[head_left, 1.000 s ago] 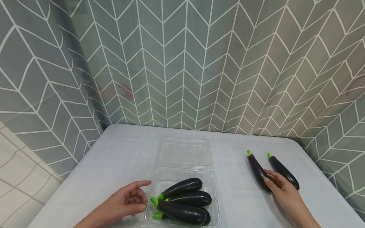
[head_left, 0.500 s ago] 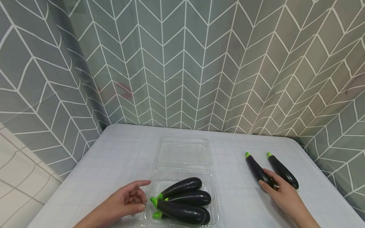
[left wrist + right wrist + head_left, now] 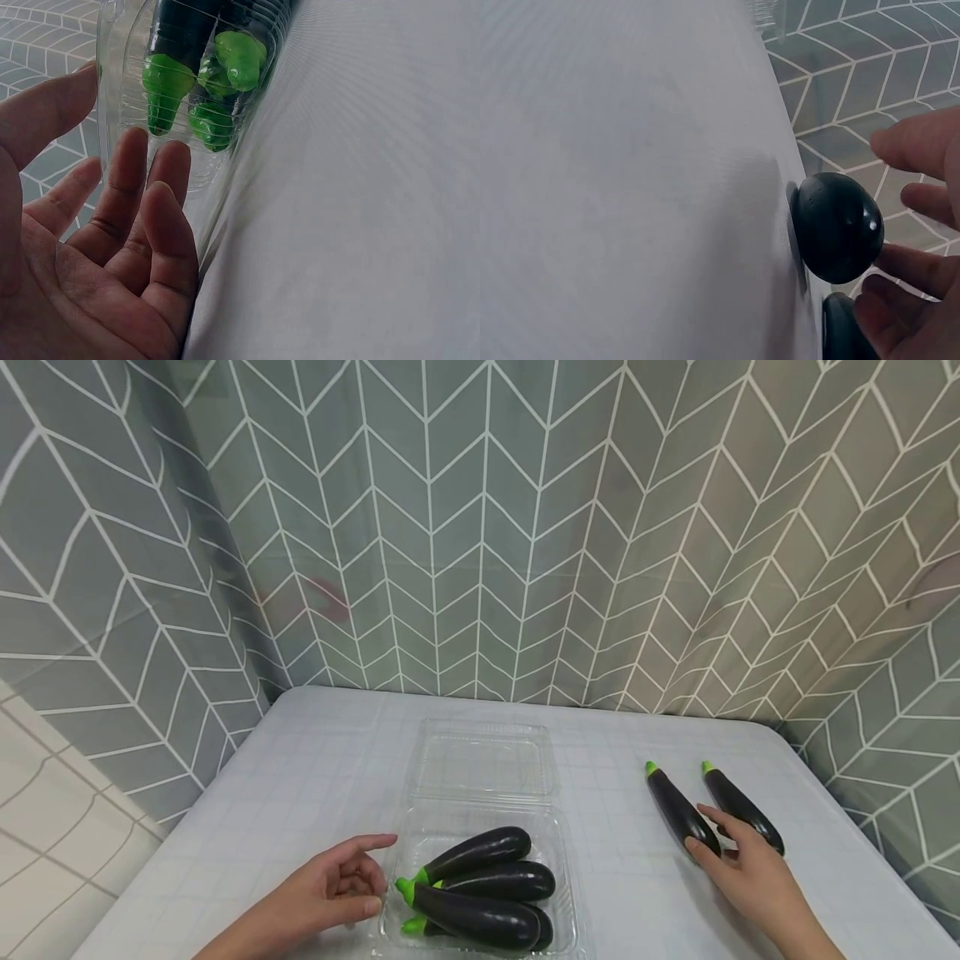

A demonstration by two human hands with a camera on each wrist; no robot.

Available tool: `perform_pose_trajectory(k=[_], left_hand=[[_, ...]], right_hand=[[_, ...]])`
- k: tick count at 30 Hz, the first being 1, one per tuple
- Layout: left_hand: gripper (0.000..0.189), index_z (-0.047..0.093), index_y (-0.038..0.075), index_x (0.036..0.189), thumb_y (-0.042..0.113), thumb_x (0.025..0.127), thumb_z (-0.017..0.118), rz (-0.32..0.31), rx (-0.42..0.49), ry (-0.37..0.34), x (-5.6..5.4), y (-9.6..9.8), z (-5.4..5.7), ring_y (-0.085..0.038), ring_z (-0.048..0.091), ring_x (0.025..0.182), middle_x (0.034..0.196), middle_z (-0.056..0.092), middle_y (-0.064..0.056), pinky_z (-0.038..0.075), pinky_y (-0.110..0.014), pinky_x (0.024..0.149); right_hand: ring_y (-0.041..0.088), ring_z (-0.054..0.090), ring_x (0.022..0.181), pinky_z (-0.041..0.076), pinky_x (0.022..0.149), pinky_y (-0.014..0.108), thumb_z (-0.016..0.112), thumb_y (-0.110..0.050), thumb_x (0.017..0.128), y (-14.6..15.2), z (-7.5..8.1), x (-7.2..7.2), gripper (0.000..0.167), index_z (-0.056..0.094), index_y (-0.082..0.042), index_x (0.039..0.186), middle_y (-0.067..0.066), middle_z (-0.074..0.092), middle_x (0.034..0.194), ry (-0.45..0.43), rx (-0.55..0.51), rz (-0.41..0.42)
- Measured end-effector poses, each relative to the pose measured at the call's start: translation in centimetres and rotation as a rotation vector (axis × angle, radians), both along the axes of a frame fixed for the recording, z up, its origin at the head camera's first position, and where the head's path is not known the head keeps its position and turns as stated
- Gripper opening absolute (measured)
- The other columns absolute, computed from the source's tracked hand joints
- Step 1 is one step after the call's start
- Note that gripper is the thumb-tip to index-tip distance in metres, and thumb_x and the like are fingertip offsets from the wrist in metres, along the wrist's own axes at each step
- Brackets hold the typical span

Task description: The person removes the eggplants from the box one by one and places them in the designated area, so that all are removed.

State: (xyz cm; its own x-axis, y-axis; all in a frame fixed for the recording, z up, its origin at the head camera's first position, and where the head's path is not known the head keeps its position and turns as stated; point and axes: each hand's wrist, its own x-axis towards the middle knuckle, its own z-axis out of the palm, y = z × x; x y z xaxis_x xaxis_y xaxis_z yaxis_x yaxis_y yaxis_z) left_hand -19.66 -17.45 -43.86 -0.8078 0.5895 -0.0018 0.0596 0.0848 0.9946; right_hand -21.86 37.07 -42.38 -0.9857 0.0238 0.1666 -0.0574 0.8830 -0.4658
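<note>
On the right of the table, my right hand [image 3: 746,860] hovers with fingers spread around the thick end of a dark eggplant [image 3: 678,810] with a green stem. In the right wrist view the thumb stands apart from that eggplant [image 3: 840,229]; whether a fingertip touches it I cannot tell. A second eggplant [image 3: 746,810] lies just right of it. My left hand [image 3: 330,889], fingers relaxed, is beside the left wall of a clear plastic clamshell box [image 3: 566,893]. Several eggplants [image 3: 480,917] are piled inside, green stems [image 3: 165,86] toward that hand.
The clamshell's lid [image 3: 483,760] lies folded back, away from me. A pale cloth covers the table [image 3: 337,760]. Patterned grey curtains [image 3: 480,527] hang behind and at both sides.
The eggplant at my right hand has shifted slightly left and nearer. That hand moved a little left with it, and its thumb has since drawn slightly right. The left hand stays still.
</note>
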Motion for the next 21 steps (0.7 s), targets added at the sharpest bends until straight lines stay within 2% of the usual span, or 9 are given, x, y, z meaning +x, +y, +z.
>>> perform_pose_trajectory(k=[5,10,12,15,18,19,21], left_hand=[[0.061,0.034,-0.002,0.150,0.007,0.097,0.063,0.012,-0.030,0.006,0.0,0.0,0.0,-0.022,0.064,0.093,0.107,0.062,-0.022,0.053,-0.028,0.082],[0.061,0.035,-0.001,0.150,0.009,0.097,0.064,0.022,-0.047,0.006,-0.1,0.0,0.1,-0.023,0.064,0.093,0.107,0.062,-0.020,0.053,-0.028,0.081],[0.061,0.034,-0.001,0.150,0.009,0.097,0.063,0.020,-0.040,0.001,-0.1,0.0,0.1,-0.022,0.063,0.093,0.107,0.062,-0.020,0.053,-0.028,0.081],[0.061,0.034,-0.001,0.150,0.009,0.097,0.063,0.018,-0.037,0.000,-0.1,0.0,0.0,-0.022,0.063,0.093,0.107,0.062,-0.021,0.052,-0.028,0.081],[0.061,0.034,-0.003,0.149,0.009,0.097,0.063,0.013,-0.035,0.004,-0.1,0.0,0.0,-0.022,0.063,0.093,0.107,0.062,-0.021,0.052,-0.027,0.081],[0.060,0.034,-0.003,0.149,0.009,0.097,0.063,0.009,-0.033,0.007,0.0,0.0,0.0,-0.023,0.064,0.093,0.106,0.062,-0.021,0.052,-0.028,0.081],[0.060,0.034,-0.003,0.149,0.008,0.097,0.062,0.003,-0.026,0.009,-0.1,0.0,-0.1,-0.023,0.064,0.093,0.106,0.062,-0.021,0.052,-0.028,0.082]], right_hand=[[0.047,0.052,0.112,0.047,0.082,0.059,0.068,-0.047,0.092,-0.5,0.1,0.4,0.070,0.049,-0.002,0.142,0.031,0.048,0.135,0.123,0.019,-0.023],[0.048,0.048,0.118,0.039,0.086,0.063,0.069,-0.042,0.093,-0.6,0.6,0.6,0.065,0.050,-0.005,0.142,0.027,0.048,0.137,0.205,-0.017,-0.017],[0.047,0.048,0.119,0.038,0.087,0.061,0.069,-0.039,0.094,-0.6,0.9,0.7,0.062,0.050,-0.006,0.142,0.026,0.049,0.137,0.234,-0.024,-0.010],[0.045,0.049,0.121,0.039,0.099,0.034,0.069,-0.036,0.094,-0.7,1.4,0.7,0.060,0.050,-0.006,0.143,0.023,0.049,0.138,0.253,-0.049,0.008],[0.035,0.052,0.117,0.028,0.089,0.004,0.069,-0.035,0.094,-1.1,1.6,0.9,0.058,0.051,-0.007,0.142,0.019,0.052,0.137,0.265,-0.056,0.021],[0.029,0.053,0.117,0.022,0.084,-0.002,0.070,-0.035,0.094,-1.3,1.7,0.9,0.058,0.052,-0.008,0.141,0.017,0.053,0.137,0.270,-0.059,0.029],[0.014,0.052,0.114,0.024,0.084,-0.001,0.071,-0.034,0.093,-1.7,1.8,1.0,0.056,0.053,-0.009,0.140,0.014,0.055,0.135,0.287,-0.058,0.042]])
